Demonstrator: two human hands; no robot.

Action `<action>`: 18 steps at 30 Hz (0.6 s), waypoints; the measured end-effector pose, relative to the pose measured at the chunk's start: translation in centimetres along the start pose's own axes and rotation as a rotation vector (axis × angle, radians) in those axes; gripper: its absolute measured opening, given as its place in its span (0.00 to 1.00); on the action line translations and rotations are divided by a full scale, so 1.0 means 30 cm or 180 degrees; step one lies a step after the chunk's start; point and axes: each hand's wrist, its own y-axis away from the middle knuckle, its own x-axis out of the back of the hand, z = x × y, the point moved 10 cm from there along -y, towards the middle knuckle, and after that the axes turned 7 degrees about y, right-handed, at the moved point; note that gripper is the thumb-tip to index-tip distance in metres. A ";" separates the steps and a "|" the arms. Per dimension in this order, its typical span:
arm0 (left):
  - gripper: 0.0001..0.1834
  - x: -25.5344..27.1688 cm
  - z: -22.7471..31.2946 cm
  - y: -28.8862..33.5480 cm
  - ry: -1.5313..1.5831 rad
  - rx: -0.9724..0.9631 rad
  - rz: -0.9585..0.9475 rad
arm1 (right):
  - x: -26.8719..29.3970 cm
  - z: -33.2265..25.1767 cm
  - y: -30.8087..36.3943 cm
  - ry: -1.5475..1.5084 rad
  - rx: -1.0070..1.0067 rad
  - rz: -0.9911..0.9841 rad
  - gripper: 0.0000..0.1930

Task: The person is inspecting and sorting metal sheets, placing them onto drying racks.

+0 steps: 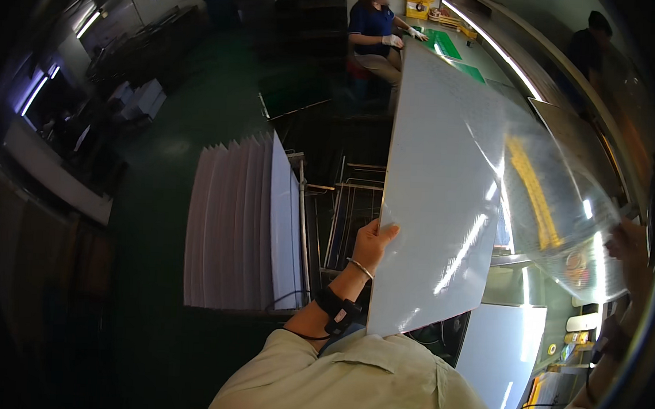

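A large white panel with a glossy face stands tilted up in front of me. My left hand is closed on its left edge, the thumb lying on the face. Far to the right, my right hand is in shadow, its fingers closed at the outer edge of a clear plastic film. That film stretches between the panel's right side and this hand, blurred and see-through, with the bench behind showing through it.
Several white panels stand upright in a row on a rack at left. Another glossy white panel leans below the bench at right. Beyond the panel, a person in a dark blue shirt and white gloves works at green sheets.
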 end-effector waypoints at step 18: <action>0.13 0.104 0.324 0.361 0.0226 -0.1078 0.0095 | -0.725 -0.775 0.561 0.0734 0.2590 -0.2508 0.10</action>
